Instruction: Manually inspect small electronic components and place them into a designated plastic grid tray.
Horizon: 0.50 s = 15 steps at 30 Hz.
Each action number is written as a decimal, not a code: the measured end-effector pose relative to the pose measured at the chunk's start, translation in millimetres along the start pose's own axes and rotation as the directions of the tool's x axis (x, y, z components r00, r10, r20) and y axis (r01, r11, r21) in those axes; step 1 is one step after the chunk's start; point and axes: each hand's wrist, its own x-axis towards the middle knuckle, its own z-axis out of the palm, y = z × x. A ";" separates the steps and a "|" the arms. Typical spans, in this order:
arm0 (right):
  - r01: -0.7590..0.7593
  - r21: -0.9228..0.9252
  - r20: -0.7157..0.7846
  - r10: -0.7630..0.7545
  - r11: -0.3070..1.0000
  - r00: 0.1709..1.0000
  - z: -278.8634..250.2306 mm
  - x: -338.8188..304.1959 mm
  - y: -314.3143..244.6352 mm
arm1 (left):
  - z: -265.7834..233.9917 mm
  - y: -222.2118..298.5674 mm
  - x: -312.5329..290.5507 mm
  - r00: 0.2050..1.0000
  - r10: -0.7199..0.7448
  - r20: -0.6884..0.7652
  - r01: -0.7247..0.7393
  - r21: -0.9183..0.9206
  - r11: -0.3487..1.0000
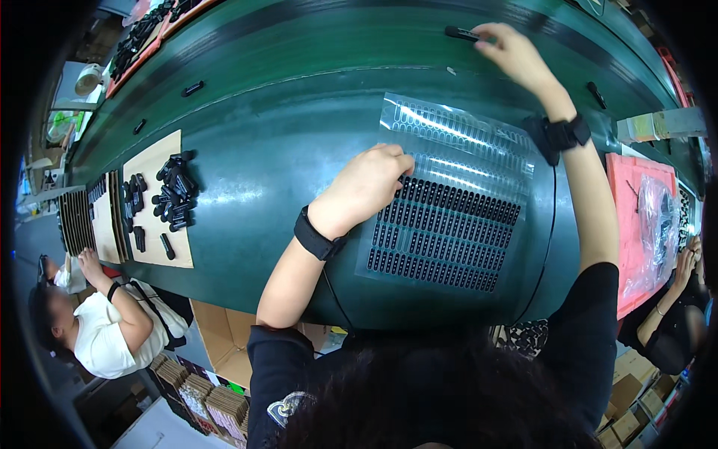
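Observation:
In front of me on the green worktop lies a clear sheet with rows of small black oblong stickers (pixel 449 232); its upper part (pixel 456 127) shows only outlines and glare. My left hand (pixel 363 187) is closed at the left end of the top black row, fingertips pressed together; what they pinch, if anything, is hidden. Farther off to the right, my right hand (pixel 516 56) grips the end of a small black elongated piece (pixel 461 33) between thumb and fingers. The piece lies level at the worktop's far side.
On the left, a cardboard sheet (pixel 153 251) carries a heap of black pieces (pixel 176 187). Single black pieces lie at the far left (pixel 192 88) and far right (pixel 596 95). A pink tray (pixel 624 239) with clear plastic stands right. Two co-workers (pixel 112 329) (pixel 669 322) work either side.

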 end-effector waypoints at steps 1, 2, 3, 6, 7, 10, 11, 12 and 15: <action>0.109 0.167 0.052 -0.119 0.980 0.992 0.6 -9.2 -23.4 | -0.1 -0.4 0.6 0.999 -0.020 0.038 0.020 -0.007 1.000; -0.030 0.210 0.264 -0.028 0.977 0.964 3.6 -17.7 -45.7 | 0.3 -0.2 1.0 0.997 -0.035 0.074 0.036 -0.018 0.999; -0.036 0.310 0.386 -0.090 0.950 0.918 5.8 -25.2 -64.1 | 0.7 0.3 1.4 0.996 -0.030 0.081 0.031 -0.014 0.999; 0.053 0.030 0.635 -0.060 0.998 0.770 23.4 -46.7 -105.3 | 0.5 2.7 0.9 0.987 -0.125 0.098 0.135 -0.107 0.985; 0.076 -0.018 0.654 -0.046 0.997 0.755 28.6 -50.4 -111.5 | 0.4 4.0 0.6 0.989 -0.109 0.104 0.120 -0.104 0.987; 0.062 -0.058 0.612 -0.014 0.996 0.791 36.3 -53.7 -111.8 | 1.5 10.9 -0.5 0.998 -0.065 0.014 0.065 -0.058 0.996; 0.053 -0.044 0.603 -0.016 0.998 0.798 37.5 -54.8 -110.5 | 1.7 13.3 -0.5 0.999 -0.034 0.015 0.035 -0.069 0.997; 0.043 -0.033 0.598 -0.015 0.999 0.801 38.0 -56.2 -109.2 | 0.8 15.8 -1.6 0.999 -0.018 -0.029 0.017 -0.034 0.999; 0.026 -0.016 0.591 -0.011 1.000 0.807 38.1 -57.4 -107.2 | -0.7 22.7 -4.2 0.997 0.031 -0.069 -0.029 0.028 0.999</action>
